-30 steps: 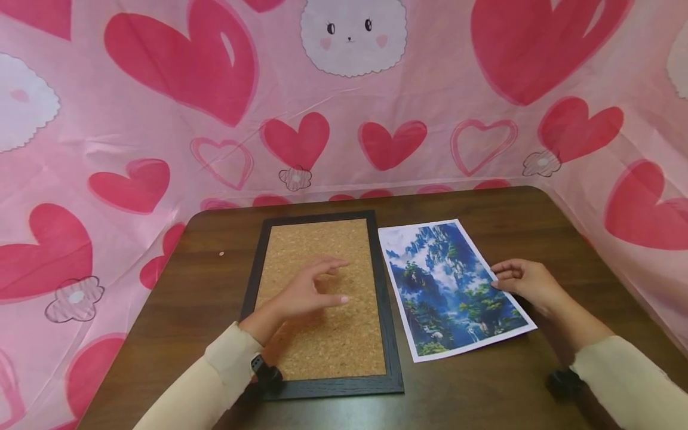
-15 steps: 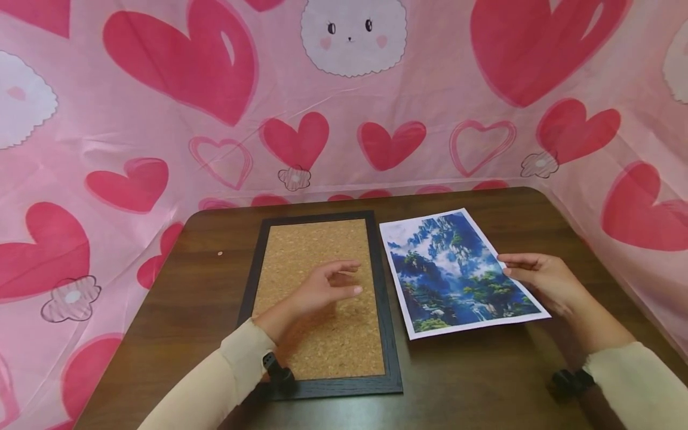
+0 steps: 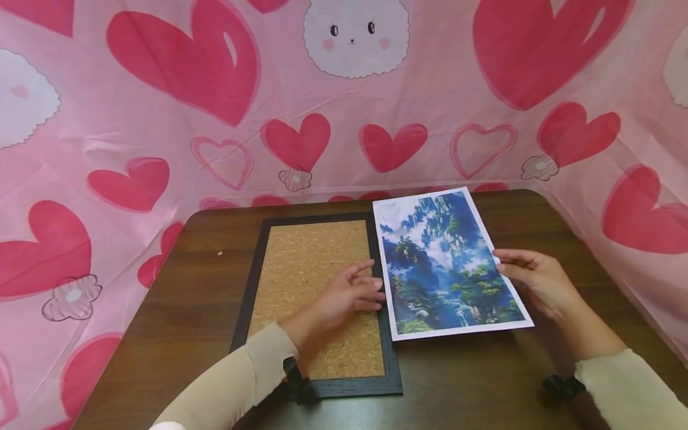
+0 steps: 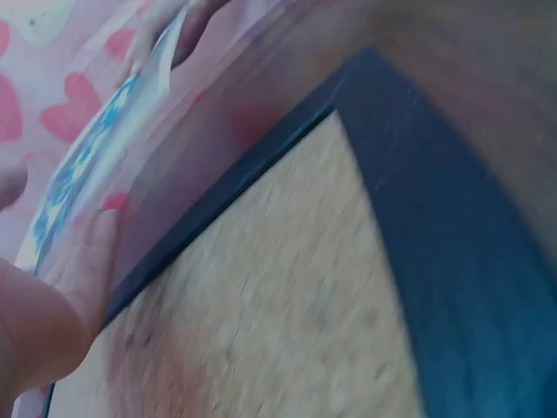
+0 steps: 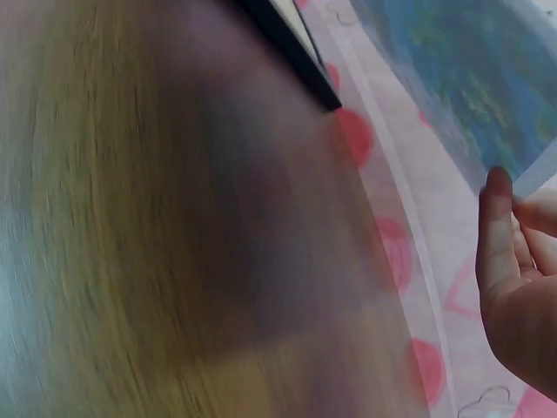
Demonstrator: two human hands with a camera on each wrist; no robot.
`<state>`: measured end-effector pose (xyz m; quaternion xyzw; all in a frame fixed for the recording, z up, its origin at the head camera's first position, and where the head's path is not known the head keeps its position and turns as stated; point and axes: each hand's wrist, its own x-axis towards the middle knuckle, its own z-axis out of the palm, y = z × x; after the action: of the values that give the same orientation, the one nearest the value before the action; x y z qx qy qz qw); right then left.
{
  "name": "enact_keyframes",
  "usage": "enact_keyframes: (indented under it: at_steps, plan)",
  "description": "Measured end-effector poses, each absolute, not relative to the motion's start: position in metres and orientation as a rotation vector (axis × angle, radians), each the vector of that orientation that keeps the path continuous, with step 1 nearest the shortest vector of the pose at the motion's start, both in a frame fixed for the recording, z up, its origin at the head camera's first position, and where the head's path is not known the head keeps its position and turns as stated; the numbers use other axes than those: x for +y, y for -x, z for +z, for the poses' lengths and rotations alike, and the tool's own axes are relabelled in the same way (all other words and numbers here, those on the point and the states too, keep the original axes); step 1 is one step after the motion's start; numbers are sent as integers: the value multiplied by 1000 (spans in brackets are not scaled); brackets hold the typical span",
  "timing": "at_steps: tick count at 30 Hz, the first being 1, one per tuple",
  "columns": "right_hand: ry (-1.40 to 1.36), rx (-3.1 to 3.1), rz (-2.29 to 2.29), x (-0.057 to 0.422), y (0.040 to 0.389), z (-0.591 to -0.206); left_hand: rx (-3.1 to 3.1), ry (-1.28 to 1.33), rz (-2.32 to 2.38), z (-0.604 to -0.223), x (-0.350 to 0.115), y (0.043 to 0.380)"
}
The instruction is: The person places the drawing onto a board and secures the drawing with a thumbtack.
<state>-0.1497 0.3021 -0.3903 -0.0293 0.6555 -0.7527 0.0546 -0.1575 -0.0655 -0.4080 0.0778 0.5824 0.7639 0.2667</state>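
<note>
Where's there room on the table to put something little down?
There's bare space on the table left of the corkboard, up to the table's left edge; just a tiny round thing lies there. Another patch is nearer you, between the corkboard and the right sleeve. It's crowded in the middle, with the left hand beside the picture that the right hand holds.

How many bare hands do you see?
2: the left hand above the black-framed cork board, the right hand pinching the right edge of the blue-green paper landscape print.
</note>
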Motion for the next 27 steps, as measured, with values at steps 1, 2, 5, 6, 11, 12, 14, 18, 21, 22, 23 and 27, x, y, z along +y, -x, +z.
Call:
enact_keyframes:
  at_steps: [1, 2, 5, 6, 11, 12, 14, 18, 21, 22, 23, 27]
  plan:
    - [82, 2008, -2291, 298, 150, -390, 1576, -180, 2081, -408, -64, 156]
    - [92, 2016, -2299, 295, 149, -390, 1588, -150, 2102, -407, -63, 155]
    - [94, 2060, -2280, 284, 148, -390, 1668, -33, 2142, -401, -62, 152]
    - [112, 2056, -2279, 280, 147, -391, 1697, 6, 2156, -400, -63, 152]
    - [225, 2033, -2285, 262, 145, -393, 1816, 154, 2215, -404, -73, 154]
    - [250, 2015, -2291, 259, 144, -393, 1834, 174, 2214, -404, -75, 155]
    - [270, 1999, -2285, 252, 144, -394, 1862, 199, 2212, -405, -79, 155]
    - [266, 1965, -2271, 242, 144, -396, 1914, 238, 2194, -406, -88, 155]
    - [245, 1956, -2236, 235, 146, -400, 1921, 227, 2206, -406, -94, 154]
    - [235, 1964, -2212, 233, 147, -401, 1921, 219, 2211, -406, -96, 153]
    - [221, 1978, -2182, 231, 147, -402, 1917, 215, 2216, -407, -97, 152]
    - [196, 2030, -2050, 222, 151, -409, 1899, 188, 2232, -409, -104, 150]
